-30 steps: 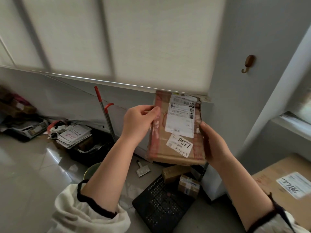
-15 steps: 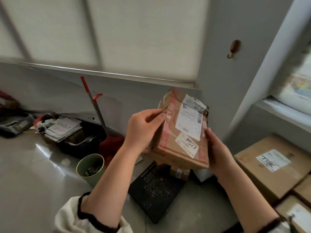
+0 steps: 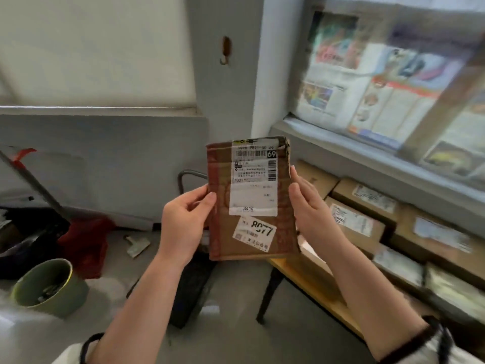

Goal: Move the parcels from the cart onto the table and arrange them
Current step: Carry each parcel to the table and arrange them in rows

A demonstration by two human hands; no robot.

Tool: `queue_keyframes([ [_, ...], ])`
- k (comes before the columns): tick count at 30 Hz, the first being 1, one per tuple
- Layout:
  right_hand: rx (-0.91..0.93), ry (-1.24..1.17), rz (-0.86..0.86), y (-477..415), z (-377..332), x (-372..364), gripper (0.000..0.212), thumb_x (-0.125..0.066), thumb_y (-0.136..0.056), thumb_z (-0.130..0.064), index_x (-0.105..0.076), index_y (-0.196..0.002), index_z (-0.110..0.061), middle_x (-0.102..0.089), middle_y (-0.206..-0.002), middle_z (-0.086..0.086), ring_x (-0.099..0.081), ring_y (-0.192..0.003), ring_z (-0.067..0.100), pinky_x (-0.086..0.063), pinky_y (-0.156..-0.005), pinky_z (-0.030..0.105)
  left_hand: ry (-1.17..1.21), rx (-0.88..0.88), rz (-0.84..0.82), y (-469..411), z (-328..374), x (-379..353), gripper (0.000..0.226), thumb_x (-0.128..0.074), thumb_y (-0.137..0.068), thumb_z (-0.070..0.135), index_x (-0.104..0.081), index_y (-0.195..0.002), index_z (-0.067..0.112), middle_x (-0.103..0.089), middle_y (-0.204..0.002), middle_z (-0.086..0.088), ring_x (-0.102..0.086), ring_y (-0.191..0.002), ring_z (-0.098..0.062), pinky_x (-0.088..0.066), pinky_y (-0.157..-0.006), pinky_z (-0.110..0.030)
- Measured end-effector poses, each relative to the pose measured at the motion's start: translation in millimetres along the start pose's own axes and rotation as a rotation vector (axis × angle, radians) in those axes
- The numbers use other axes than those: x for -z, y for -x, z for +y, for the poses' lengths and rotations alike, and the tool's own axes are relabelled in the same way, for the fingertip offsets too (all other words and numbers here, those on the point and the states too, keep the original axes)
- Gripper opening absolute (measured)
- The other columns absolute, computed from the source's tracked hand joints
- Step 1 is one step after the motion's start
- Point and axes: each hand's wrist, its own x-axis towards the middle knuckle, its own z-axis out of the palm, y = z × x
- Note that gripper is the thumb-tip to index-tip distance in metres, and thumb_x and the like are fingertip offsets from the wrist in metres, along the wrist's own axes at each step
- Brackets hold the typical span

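- While we hold one parcel (image 3: pixel 252 200) in the air with both hands, it stands upright with its labels (image 3: pixel 253 185) towards us. It is above the near left corner of the table (image 3: pixel 312 285) and does not touch it.
- Our left hand (image 3: pixel 183 222) grips the left edge of the parcel, with the thumb on the front and the other fingers behind the cardboard.
- Our right hand (image 3: pixel 312 211) grasps the right edge in the same way, and its fingertips (image 3: pixel 293 170) show higher up along that edge.
- The table is on the right, under the papered window (image 3: pixel 380 88). Only its near wooden edge and one dark leg (image 3: pixel 267 292) show clearly.
- Several boxes (image 3: pixel 362 224) already lie on it, close together in rows, labels up. From this we judge that a good part of the work is done.
- The cart (image 3: pixel 191 292) is low on the floor behind the parcel. Our arms and the parcel hide most of it, so we cannot tell how many parcels remain there.
- What is left for this parcel, as we judge: carry it to the right, lay it flat beside the boxes and line it up with them.
- A green cup (image 3: pixel 44 287) stands on the floor at the near left, well apart from the table.
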Motion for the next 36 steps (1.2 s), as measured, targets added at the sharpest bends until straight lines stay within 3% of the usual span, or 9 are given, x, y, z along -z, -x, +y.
queue_keyframes([
  [3,-0.138,-0.011,0.114,50,24,105,0.059,-0.035,-0.084,-0.059,-0.037,-0.14,-0.041,-0.051,-0.131,0.005,-0.06,-0.109,0.022,-0.057,-0.082,0.038,0.002,0.003,-0.198,43,-4,-97,0.019,-0.063,-0.09,0.015,-0.071,-0.099,0.029,-0.074,-0.093,0.006,-0.07,-0.086,-0.013,-0.056,-0.069,-0.024],
  [7,-0.242,-0.044,0.316,134,54,231,0.049,-0.036,-0.079,-0.064,-0.048,-0.124,-0.049,-0.055,-0.128,0.003,-0.062,-0.106,0.02,-0.057,-0.082,0.036,0.016,0.055,-0.482,112,-16,-221,0.022,-0.061,-0.091,0.015,-0.069,-0.092,0.035,-0.072,-0.085,0.019,-0.068,-0.08,0.0,-0.053,-0.06,-0.014],
  [10,-0.338,-0.068,0.449,196,79,299,0.042,-0.042,-0.092,-0.054,-0.036,-0.134,-0.054,-0.051,-0.132,0.0,-0.061,-0.108,0.021,-0.055,-0.082,0.036,-0.054,0.13,-0.66,165,-26,-292,0.024,-0.06,-0.091,0.023,-0.064,-0.114,0.03,-0.072,-0.09,0.017,-0.066,-0.084,0.001,-0.052,-0.061,-0.013],
  [15,-0.404,-0.238,0.595,280,110,365,0.049,-0.055,-0.092,-0.033,-0.038,-0.135,-0.05,-0.058,-0.128,-0.002,-0.068,-0.098,0.017,-0.058,-0.081,0.037,-0.223,0.172,-0.969,233,-38,-371,0.051,-0.061,-0.088,0.034,-0.045,-0.137,0.036,-0.056,-0.127,0.005,-0.058,-0.108,-0.012,-0.055,-0.085,-0.035],
  [18,-0.428,-0.273,0.677,317,126,380,0.036,-0.057,-0.09,-0.034,-0.048,-0.112,-0.061,-0.056,-0.13,0.0,-0.067,-0.101,0.02,-0.055,-0.086,0.044,-0.292,0.196,-1.148,262,-41,-399,0.057,-0.061,-0.088,0.037,-0.037,-0.139,0.043,-0.055,-0.126,0.011,-0.06,-0.1,-0.007,-0.056,-0.076,-0.027],
  [20,-0.459,-0.284,0.761,334,135,387,0.034,-0.057,-0.089,-0.036,-0.05,-0.116,-0.056,-0.053,-0.132,0.002,-0.064,-0.106,0.022,-0.052,-0.092,0.047,-0.334,0.212,-1.238,277,-43,-411,0.063,-0.061,-0.087,0.039,-0.031,-0.142,0.043,-0.054,-0.122,0.014,-0.061,-0.097,-0.006,-0.057,-0.07,-0.022],
  [25,-0.518,-0.283,0.89,361,146,397,0.031,-0.056,-0.089,-0.038,-0.054,-0.117,-0.052,-0.051,-0.131,0.005,-0.062,-0.109,0.024,-0.049,-0.095,0.048,-0.316,0.223,-1.361,296,-45,-438,0.059,-0.062,-0.088,0.035,-0.035,-0.14,0.045,-0.06,-0.113,0.019,-0.061,-0.096,-0.002,-0.056,-0.08,-0.026],
  [29,-0.48,-0.384,0.927,365,156,407,0.024,-0.054,-0.093,-0.027,-0.065,-0.092,-0.048,-0.07,-0.11,0.002,-0.071,-0.091,0.022,-0.058,-0.071,0.036,-0.267,0.256,-1.422,309,-57,-448,0.049,-0.062,-0.088,0.036,-0.039,-0.126,0.058,-0.062,-0.103,0.025,-0.064,-0.089,0.004,-0.056,-0.07,-0.02],
  [36,-0.454,-0.415,0.913,359,174,433,0.024,-0.055,-0.093,-0.028,-0.06,-0.116,-0.029,-0.073,-0.103,0.0,-0.071,-0.092,0.022,-0.056,-0.076,0.039,-0.217,0.343,-1.395,311,-71,-474,0.051,-0.062,-0.087,0.033,-0.035,-0.12,0.063,-0.061,-0.11,0.017,-0.065,-0.087,0.004,-0.055,-0.064,-0.019],
])
